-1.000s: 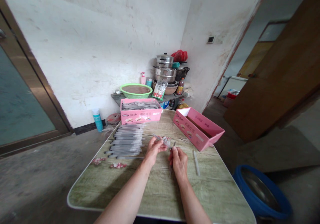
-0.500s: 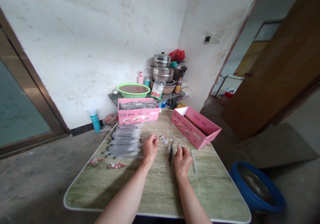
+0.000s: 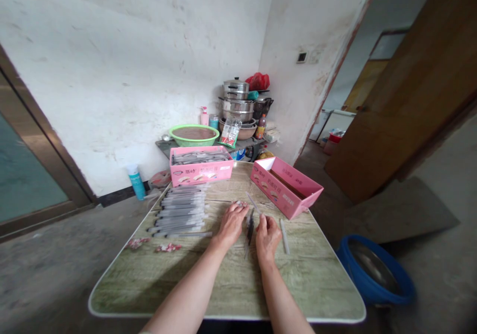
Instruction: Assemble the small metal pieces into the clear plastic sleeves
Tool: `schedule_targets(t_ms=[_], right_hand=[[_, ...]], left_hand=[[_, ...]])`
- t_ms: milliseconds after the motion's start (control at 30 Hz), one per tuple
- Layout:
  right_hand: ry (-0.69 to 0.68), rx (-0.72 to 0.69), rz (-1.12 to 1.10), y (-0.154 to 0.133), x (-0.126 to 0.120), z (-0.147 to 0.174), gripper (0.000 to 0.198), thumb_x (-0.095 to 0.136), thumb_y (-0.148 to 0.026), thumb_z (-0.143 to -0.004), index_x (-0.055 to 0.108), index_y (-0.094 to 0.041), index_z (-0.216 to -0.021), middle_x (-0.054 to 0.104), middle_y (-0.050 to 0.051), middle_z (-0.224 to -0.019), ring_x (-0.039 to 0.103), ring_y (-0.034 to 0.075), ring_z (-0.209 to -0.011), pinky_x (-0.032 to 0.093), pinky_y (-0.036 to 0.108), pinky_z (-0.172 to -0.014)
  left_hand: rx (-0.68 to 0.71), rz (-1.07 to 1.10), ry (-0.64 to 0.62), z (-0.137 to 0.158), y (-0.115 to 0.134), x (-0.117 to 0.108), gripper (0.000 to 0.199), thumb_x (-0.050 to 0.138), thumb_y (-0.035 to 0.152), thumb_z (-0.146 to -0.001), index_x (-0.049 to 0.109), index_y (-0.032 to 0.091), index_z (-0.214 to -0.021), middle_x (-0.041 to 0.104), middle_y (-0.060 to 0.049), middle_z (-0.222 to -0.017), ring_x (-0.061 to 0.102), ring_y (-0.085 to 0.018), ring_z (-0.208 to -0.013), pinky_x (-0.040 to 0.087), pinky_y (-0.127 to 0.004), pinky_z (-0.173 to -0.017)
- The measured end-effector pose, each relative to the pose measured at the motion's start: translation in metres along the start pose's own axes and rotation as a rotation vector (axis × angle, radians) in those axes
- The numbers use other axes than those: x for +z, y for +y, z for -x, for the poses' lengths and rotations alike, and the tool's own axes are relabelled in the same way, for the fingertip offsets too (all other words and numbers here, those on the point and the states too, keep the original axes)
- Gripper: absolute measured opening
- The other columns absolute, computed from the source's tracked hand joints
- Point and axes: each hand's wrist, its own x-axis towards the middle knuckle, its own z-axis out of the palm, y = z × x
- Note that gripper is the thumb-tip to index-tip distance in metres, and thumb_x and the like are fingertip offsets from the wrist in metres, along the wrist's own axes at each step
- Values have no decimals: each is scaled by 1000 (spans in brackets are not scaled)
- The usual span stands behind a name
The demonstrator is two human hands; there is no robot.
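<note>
The right hand (image 3: 268, 237) pinches a thin pale tube (image 3: 254, 203) near its lower end, between thumb and fingertips, the rest of it slanting up and to the left over the table (image 3: 298, 284). The left hand (image 3: 230, 224) lies palm down just across from it, fingers bent and close together; their tips are hard to make out, so I cannot tell whether they hold anything.

The tube looks like light, stiff plastic—probably smooth enough to roll or slip, and likely to crack or bow only if squeezed hard. A soft pinch near one end should leave the other end free; a hold at the middle would likely balance better.

Between the hands lies a loose bunch of dark thin sticks (image 3: 250, 230), probably easiest to part one at a time by an end. A pale stick (image 3: 284, 237) lies just beyond the right hand. To the left, a row of pens (image 3: 182, 209) lies side by side in front of a pink box (image 3: 201, 172) filled with more.
</note>
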Motion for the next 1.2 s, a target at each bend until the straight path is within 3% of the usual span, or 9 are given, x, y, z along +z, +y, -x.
schedule_targets(t_ms=[233, 333, 467, 533, 633, 733, 900, 1033, 1200], right_hand=[[-11, 8, -17, 0, 1, 0, 46, 42, -50, -92, 63, -16, -70, 66, 7, -64, 56, 18, -57, 35, 27, -57], [-12, 4, -21, 1, 1, 0, 46, 42, -50, -92, 63, -16, -69, 66, 6, -63, 55, 18, -57, 34, 26, -57], [-13, 0, -31, 2, 2, 1, 45, 43, -49, -92, 63, -16, -70, 66, 6, -62, 54, 18, -56, 34, 26, -57], [-15, -2, -27, 3, 2, 1, 44, 43, -48, -92, 63, -16, -69, 65, 6, -62, 54, 18, -55, 34, 26, -57], [-16, -8, -26, 3, 2, 2, 44, 43, -48, -92, 62, -17, -68, 64, 5, -60, 53, 18, -55, 34, 26, -57], [-23, -14, -44, 2, 1, 2, 44, 44, -49, -91, 62, -17, -67, 61, 3, -56, 52, 17, -53, 34, 26, -56], [-119, 11, -178, -1, 1, 4, 40, 48, -47, -90, 59, -18, -64, 56, -2, -52, 51, 14, -50, 36, 24, -54], [-256, 100, -358, -3, 2, 7, 40, 51, -48, -88, 55, -18, -61, 51, -4, -48, 46, 11, -43, 34, 22, -46], [-332, 123, -419, -6, 1, 9, 41, 56, -49, -84, 54, -18, -58, 51, -4, -46, 43, 10, -39, 33, 22, -41]], left_hand=[[-52, -117, 40, 4, 5, -7, 34, 53, 7, -78, 67, 22, -104, 64, -10, -112, 54, -26, -111, 36, -43, -102], [-114, -33, 94, 6, 0, -8, 31, 58, 8, -75, 67, 22, -102, 63, -9, -106, 56, -26, -104, 41, -40, -95], [-189, 180, 152, 9, -7, -6, 10, 65, 13, -71, 66, 23, -72, 61, -7, -81, 59, -26, -88, 41, -38, -90], [-200, 212, 152, 11, -7, -6, 11, 66, 13, -70, 63, 23, -66, 60, -6, -77, 59, -25, -83, 41, -38, -88], [-217, 219, 174, 12, -4, -8, 12, 67, 11, -68, 64, 23, -69, 62, -6, -77, 59, -24, -81, 41, -37, -86], [-276, 328, 281, 9, -4, -12, 14, 68, 15, -69, 68, 24, -80, 65, -4, -79, 60, -22, -80, 43, -33, -82], [-470, 774, 505, 2, -16, -23, 26, 70, 35, -72, 68, 18, -91, 64, -2, -70, 58, -15, -61, 46, -26, -62], [-517, 1047, 641, -1, -25, -30, 42, 77, 39, -65, 66, 15, -98, 63, -1, -72, 59, -11, -63, 46, -23, -64], [-531, 1111, 720, -3, -29, -32, 43, 77, 41, -64, 66, 16, -97, 63, 0, -76, 59, -9, -66, 47, -22, -68]])
